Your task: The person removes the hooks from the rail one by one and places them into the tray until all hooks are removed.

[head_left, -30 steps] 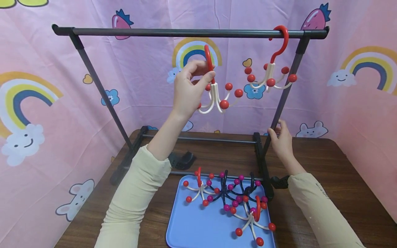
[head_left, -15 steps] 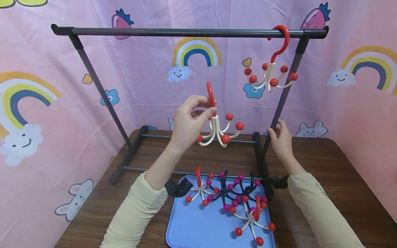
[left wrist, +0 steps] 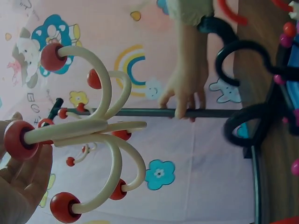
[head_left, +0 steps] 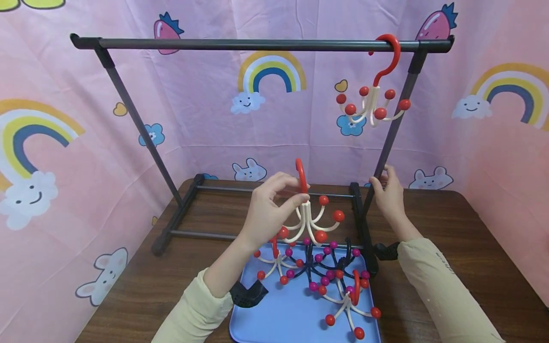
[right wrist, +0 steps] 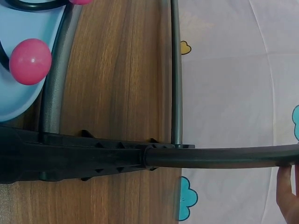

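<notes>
My left hand (head_left: 272, 209) pinches the red hook of a white multi-arm hanger (head_left: 305, 219) with red ball tips, upright above the back of the blue tray (head_left: 274, 314). In the left wrist view this hanger (left wrist: 79, 133) fills the near left, its arms curving outward. My right hand (head_left: 389, 195) holds the right post (head_left: 388, 147) of a black rack, and its fingers (right wrist: 284, 186) show at the post in the right wrist view. A matching white hanger (head_left: 373, 107) hangs by its red hook near the right end of the top bar (head_left: 240, 45).
On the tray lie a white hanger (head_left: 279, 261) with red tips at the left, black hangers (head_left: 310, 263) with magenta tips, and another white hanger (head_left: 348, 301) in front. The rack's base bars (head_left: 201, 234) cross the brown table (head_left: 137, 286). A patterned curtain (head_left: 206, 109) stands behind.
My left hand has lowered the white hanger from just below the top bar to above the tray, drifting slightly right. My right hand stays on the post. The hung hanger has turned slightly.
</notes>
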`<state>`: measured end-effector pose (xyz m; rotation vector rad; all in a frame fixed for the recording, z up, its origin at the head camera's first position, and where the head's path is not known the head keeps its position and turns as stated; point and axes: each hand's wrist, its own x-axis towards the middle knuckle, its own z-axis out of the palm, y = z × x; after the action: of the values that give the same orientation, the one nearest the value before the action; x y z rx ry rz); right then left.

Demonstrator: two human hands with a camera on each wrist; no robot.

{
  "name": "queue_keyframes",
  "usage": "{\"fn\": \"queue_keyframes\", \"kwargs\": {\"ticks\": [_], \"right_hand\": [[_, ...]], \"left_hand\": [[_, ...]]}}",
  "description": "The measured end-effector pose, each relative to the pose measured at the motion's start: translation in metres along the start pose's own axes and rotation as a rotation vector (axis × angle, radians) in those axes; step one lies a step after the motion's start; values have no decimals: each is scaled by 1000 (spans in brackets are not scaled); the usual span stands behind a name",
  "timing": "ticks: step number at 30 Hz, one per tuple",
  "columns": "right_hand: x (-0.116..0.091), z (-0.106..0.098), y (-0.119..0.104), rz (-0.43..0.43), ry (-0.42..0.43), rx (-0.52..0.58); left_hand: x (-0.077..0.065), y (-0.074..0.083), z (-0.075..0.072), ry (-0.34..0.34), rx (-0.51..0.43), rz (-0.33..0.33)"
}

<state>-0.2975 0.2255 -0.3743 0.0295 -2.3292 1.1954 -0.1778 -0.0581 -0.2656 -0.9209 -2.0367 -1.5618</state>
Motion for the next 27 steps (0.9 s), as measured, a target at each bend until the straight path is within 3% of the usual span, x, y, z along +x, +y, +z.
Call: {"fn": "queue_keyframes", "kwargs": {"ticks": [6, 8, 11, 19, 27], "right_hand": [[1, 0, 0, -19, 13, -2], [1, 0, 0, -23, 16, -5], [1, 0, 0, -27, 17, -4], [-1, 0, -1, -30, 10, -6], [-1, 0, 0, -28, 8, 4]], "left_hand": [[-20, -26, 10, -57, -6, 23], [-26, -28, 13, -82, -8, 27], [-34, -28, 17, -121, -14, 23], [-51, -6, 19, -189, -43, 36], [-69, -19, 24, -226, -58, 30]]}}
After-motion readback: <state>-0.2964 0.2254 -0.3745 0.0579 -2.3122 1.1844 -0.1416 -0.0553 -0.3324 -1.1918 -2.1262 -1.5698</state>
